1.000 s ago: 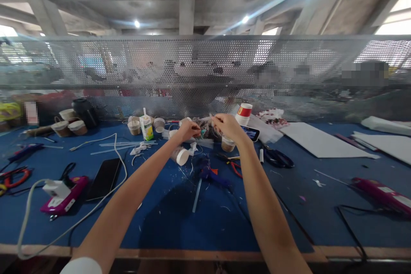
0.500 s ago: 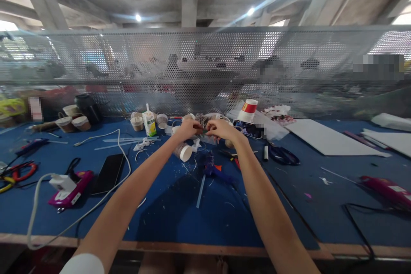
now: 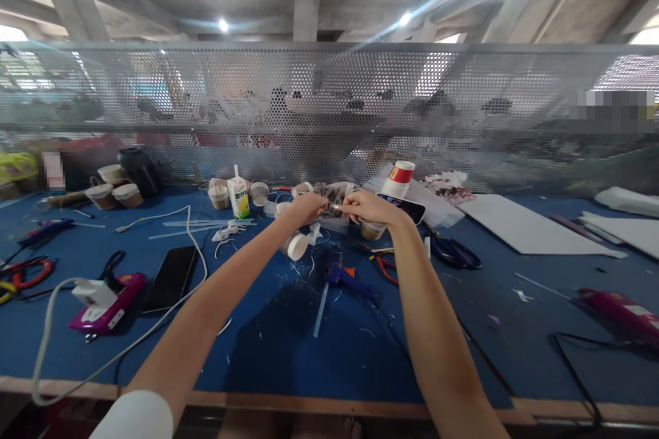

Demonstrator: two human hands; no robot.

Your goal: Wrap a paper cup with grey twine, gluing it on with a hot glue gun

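Note:
My left hand (image 3: 307, 207) and my right hand (image 3: 366, 206) are stretched out over the far middle of the blue table, fingertips pinched and close together. Between them is something small and pale that I cannot make out. Just behind the fingertips lies a heap of clear plastic and thin strands (image 3: 333, 193). Below my left hand a white paper cup (image 3: 297, 245) lies on its side, and another cup (image 3: 373, 230) sits under my right hand. Nearer to me is a blue glue gun (image 3: 344, 276) with a clear glue stick (image 3: 321, 310) beside it.
At the left are a phone (image 3: 171, 278), a purple power strip (image 3: 109, 309) with a white cable, and a drink carton (image 3: 239, 197). To the right lie blue-handled scissors (image 3: 458, 251), red-handled pliers (image 3: 385, 266) and a white board (image 3: 525, 223). A perforated metal screen (image 3: 329, 110) stands behind.
My hands have shifted slightly, the right one moving a little to the right, so the gap between the fingertips is wider. The view has turned slightly.

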